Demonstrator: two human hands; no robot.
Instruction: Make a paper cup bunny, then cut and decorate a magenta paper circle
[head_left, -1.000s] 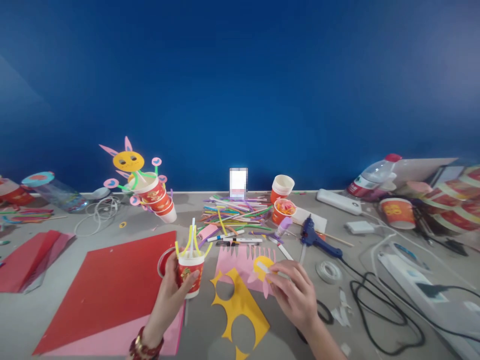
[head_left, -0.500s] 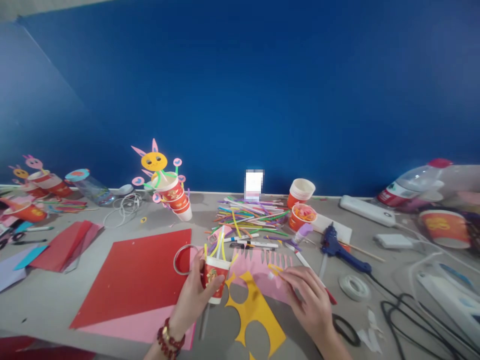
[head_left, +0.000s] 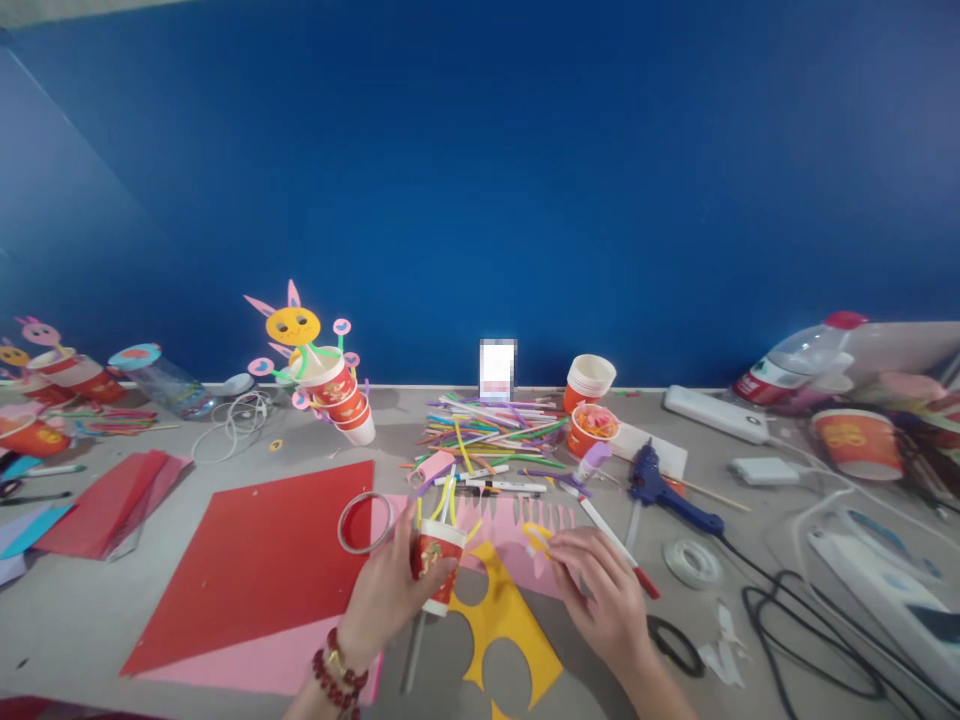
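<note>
My left hand (head_left: 382, 595) is wrapped round a red paper cup (head_left: 439, 560) with a white rim, thumb across its front. Yellow pipe cleaners (head_left: 452, 497) and a white stem stick up out of the cup. My right hand (head_left: 600, 590) pinches a small yellow curved piece (head_left: 536, 530) with something whitish hanging under it, too blurred to name. Between the hands lies a yellow sheet (head_left: 514, 610) with round holes cut out. Behind it is a pink sheet (head_left: 517, 550) with a toothed far edge.
A roll of tape (head_left: 365, 522) stands by the red sheet (head_left: 262, 560). A heap of pipe cleaners (head_left: 495, 430) lies at the back, between a cup figure (head_left: 330, 390) and stacked cups (head_left: 590, 378). A blue glue gun (head_left: 660, 490), clear tape (head_left: 691, 563) and black cables are on the right.
The whole view has shifted, so the table things appear further left. My left hand still holds the cup, now slightly more right in view. The yellow piece in my right fingers has turned.
</note>
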